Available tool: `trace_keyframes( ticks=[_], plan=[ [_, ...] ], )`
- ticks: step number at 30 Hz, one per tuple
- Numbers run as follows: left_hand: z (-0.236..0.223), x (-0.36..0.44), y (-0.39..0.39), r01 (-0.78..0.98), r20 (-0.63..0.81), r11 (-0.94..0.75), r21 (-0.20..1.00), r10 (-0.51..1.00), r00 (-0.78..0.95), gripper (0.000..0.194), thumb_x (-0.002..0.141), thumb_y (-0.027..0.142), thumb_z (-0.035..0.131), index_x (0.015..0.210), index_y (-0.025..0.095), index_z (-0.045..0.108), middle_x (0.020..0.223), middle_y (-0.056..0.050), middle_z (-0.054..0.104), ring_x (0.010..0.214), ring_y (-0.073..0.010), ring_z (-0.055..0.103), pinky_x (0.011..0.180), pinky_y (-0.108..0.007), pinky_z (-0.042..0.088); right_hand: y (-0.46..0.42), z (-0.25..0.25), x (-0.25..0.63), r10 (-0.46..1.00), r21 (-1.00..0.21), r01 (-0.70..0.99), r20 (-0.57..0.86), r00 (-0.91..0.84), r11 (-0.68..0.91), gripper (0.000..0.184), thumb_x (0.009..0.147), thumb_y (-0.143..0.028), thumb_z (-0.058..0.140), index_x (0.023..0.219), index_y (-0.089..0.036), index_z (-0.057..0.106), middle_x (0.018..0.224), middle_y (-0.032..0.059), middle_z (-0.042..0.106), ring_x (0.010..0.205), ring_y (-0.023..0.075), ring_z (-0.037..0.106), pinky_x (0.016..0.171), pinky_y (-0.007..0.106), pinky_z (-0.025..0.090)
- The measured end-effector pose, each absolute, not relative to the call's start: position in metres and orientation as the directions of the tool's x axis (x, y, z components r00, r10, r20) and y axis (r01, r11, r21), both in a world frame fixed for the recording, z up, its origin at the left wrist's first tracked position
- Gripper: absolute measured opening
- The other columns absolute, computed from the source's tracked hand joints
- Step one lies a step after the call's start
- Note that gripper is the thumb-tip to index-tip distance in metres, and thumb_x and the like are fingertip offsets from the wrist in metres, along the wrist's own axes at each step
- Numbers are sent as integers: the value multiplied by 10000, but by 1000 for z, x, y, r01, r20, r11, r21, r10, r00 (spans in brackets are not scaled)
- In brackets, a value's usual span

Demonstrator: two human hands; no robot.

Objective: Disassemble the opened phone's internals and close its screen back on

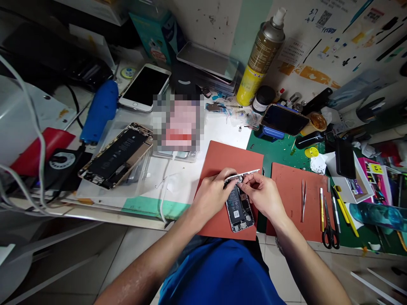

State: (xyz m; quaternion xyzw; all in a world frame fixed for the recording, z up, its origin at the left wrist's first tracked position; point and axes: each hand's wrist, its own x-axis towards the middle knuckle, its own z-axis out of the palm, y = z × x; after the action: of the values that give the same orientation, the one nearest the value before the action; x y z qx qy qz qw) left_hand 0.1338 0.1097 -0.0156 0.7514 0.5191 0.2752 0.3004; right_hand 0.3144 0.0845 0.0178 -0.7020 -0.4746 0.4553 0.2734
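An opened phone (237,209) lies on a brown-red work mat (210,222), its black battery and inner parts facing up. At its far end the phone screen (249,173) stands raised, seen almost edge-on with a white rim. My left hand (216,190) grips the screen's left side, thumb on the inner face. The fingers of my right hand (262,192) are pinched together by the joint between screen and body. What lies between those fingertips is too small and covered to make out.
Right of my hands, a second mat (288,199) carries tweezers (304,201) and scissors (330,237). Leftward lie another opened phone (119,154), a white phone (146,87) and a blue-handled tool (100,110). A spray can (260,57) stands behind, near a propped phone (284,119).
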Motion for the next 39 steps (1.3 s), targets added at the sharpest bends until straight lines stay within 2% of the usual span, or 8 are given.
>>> trace_keyframes(
  ticks=[8,23,34,39],
  plan=[
    [-13,134,110,611,90,-275,742,944,316,117,1017,221,710,1118,276,729,1104,15,843,789,-191,826,678,-260,614,85,21,317,912,-815,415,-397,107,-404,285,868,-514,699,775,-248,659,629,-29,611,496,148,524,526,290,416],
    [-14,134,110,610,98,-282,741,943,318,114,1012,244,719,1120,281,723,1076,8,840,820,-200,830,691,-264,623,85,23,316,938,-799,503,-340,74,-329,253,909,-479,670,783,-261,643,657,-19,642,515,161,554,541,287,416],
    [-13,135,110,616,96,-278,737,945,312,95,1007,242,725,1097,275,720,1039,5,843,795,-198,826,672,-265,623,88,22,319,934,-780,537,-356,39,-320,232,924,-441,647,778,-261,636,657,-33,627,500,153,564,537,290,412],
    [-12,134,110,622,86,-268,735,948,307,96,1012,261,717,1106,279,731,1007,8,844,803,-202,831,685,-258,631,90,23,320,930,-770,552,-366,31,-321,188,918,-416,647,814,-260,665,678,-25,676,499,158,577,540,296,420]
  ],
)
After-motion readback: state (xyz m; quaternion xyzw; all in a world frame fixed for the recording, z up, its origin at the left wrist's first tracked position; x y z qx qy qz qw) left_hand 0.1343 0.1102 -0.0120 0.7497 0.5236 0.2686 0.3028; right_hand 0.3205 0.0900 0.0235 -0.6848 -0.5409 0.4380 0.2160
